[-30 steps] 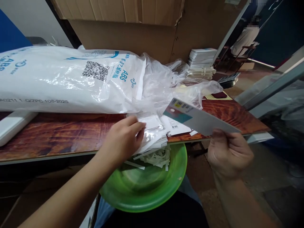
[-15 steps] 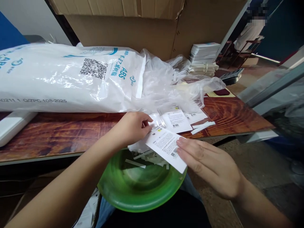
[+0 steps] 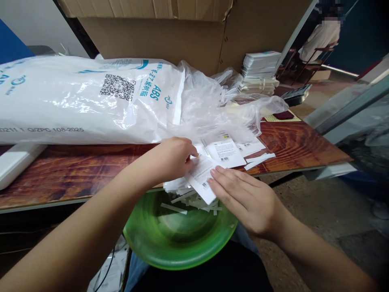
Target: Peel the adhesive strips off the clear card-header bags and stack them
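My left hand (image 3: 174, 159) is at the table's front edge, fingers bent in a pinch on a small clear plastic sleeve (image 3: 203, 152). Its fingertips are partly hidden. A white printed card (image 3: 203, 178) with a hole and a barcode slants down from there, its upper end at the plastic. How far the card is inside the plastic, I cannot tell. My right hand (image 3: 243, 194) grips the card's lower right side, fingers on top and the thumb out of sight. Below, a green basin (image 3: 170, 257) on my lap contains paper strips (image 3: 194, 200).
More printed cards (image 3: 225, 153) and white paper strips (image 3: 259, 160) lie on the wooden table (image 3: 304, 142). Behind them are clear plastic bags (image 3: 212, 109) and a large white ABS sack (image 3: 91, 105). A paper stack (image 3: 261, 73) stands farther back. Another person (image 3: 320, 38) is in the background.
My right hand has moved left and slightly up with the card, bringing it closer to my left hand. The left hand has shifted only slightly.
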A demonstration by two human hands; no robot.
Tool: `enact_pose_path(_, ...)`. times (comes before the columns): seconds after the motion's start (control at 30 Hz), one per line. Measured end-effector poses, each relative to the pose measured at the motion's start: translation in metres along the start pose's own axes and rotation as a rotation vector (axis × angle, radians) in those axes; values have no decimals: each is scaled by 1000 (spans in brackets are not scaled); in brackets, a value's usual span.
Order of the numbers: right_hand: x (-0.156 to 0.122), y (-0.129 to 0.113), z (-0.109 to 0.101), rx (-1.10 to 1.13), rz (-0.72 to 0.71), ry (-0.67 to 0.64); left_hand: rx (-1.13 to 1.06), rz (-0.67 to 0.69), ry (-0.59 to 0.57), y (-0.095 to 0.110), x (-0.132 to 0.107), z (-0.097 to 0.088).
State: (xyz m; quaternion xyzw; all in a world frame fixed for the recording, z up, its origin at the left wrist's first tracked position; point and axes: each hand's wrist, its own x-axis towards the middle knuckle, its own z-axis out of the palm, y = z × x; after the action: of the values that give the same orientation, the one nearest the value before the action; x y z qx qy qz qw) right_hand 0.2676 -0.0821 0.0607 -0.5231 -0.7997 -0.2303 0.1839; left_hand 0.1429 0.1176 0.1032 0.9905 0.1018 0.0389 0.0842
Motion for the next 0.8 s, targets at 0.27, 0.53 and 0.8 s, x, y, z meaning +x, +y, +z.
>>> enact_pose_path(0.27,27,-6,13,-155,193,77,-159,42,103,1,-1,2)
enact_pose_path(0.53,42,5,38,-128,202,195,-345,34,171,1,-8,5)
enact_pose_path(0.8,54,9,64,-70,272,172,-347,18,187,-6,-13,19)
